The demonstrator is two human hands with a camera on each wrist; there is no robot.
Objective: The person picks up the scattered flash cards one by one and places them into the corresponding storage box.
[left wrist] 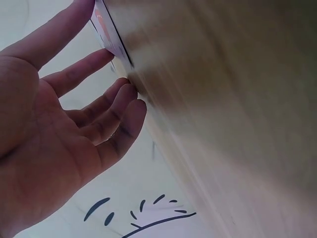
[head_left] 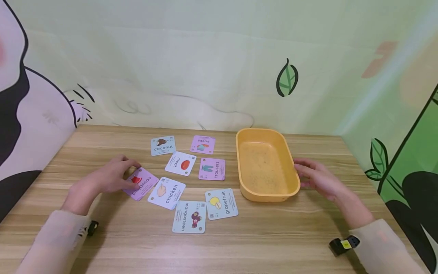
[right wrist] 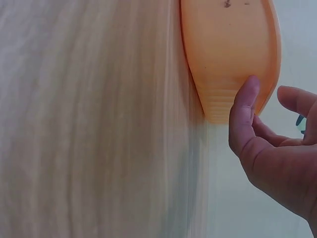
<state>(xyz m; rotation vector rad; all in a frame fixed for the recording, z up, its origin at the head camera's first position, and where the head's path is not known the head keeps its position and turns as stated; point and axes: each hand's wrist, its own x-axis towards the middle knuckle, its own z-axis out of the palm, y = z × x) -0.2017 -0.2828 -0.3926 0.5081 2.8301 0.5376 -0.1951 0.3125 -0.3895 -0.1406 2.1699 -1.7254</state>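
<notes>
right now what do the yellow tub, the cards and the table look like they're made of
The tub looks like moulded plastic, matte orange-yellow, with rounded corners and a smooth, thick rim. The cards seem to be thin printed card, possibly coated, lying flat with rounded corners. The table shows light wood grain; whether it is solid wood or laminate cannot be told.

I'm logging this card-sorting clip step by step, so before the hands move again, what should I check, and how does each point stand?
1. Left hand on the pajamas card: ok, fingers touch it.
2. Card lifted off the table: not ok in the head view, it looks flat.
3. Right hand at the yellow tray: ok, beside its right wall; contact cannot tell.
4. Tray free of cards: ok.
5. Chicken card clear of the pajamas card: cannot tell, edges look close.
</notes>
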